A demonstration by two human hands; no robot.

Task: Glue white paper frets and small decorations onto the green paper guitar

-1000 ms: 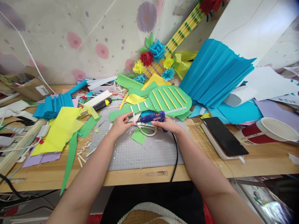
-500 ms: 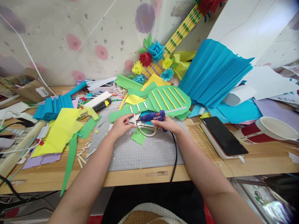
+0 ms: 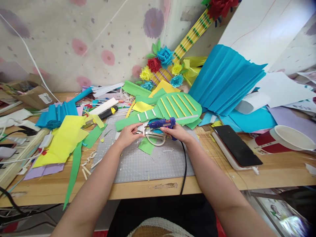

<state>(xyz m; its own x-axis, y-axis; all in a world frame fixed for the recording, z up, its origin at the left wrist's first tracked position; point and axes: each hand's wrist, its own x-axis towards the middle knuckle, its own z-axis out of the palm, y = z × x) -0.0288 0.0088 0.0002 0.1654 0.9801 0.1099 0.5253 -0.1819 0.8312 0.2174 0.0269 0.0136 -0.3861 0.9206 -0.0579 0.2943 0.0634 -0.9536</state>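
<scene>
My right hand (image 3: 176, 131) is closed around a blue hot glue gun (image 3: 161, 123), its nozzle pointing left. Between the fingertips of my left hand (image 3: 129, 134) is a short white strip (image 3: 143, 128), held upright at the nozzle. Below both lies a pair of scissors (image 3: 155, 139) with white handles, its blades partly hidden by my left fingers. Just beyond my hands rests a green paper guitar (image 3: 165, 107) with yellow strips on its body and white strips across its neck. A green paper scrap (image 3: 146, 146) lies on the grey cutting mat (image 3: 148, 168).
Yellow paper (image 3: 61, 140), a utility knife (image 3: 108, 112) and white offcuts lie to the left. At the right are a phone (image 3: 238, 144) and a paper cup (image 3: 278, 140). Pleated blue paper (image 3: 224, 79) stands behind, near a yellow flowered guitar (image 3: 194, 34). A black cord (image 3: 184, 168) hangs over the table edge.
The white strip has shifted slightly, with its top now close against the glue gun's nozzle. Both hands keep their holds; the whole view has moved a little.
</scene>
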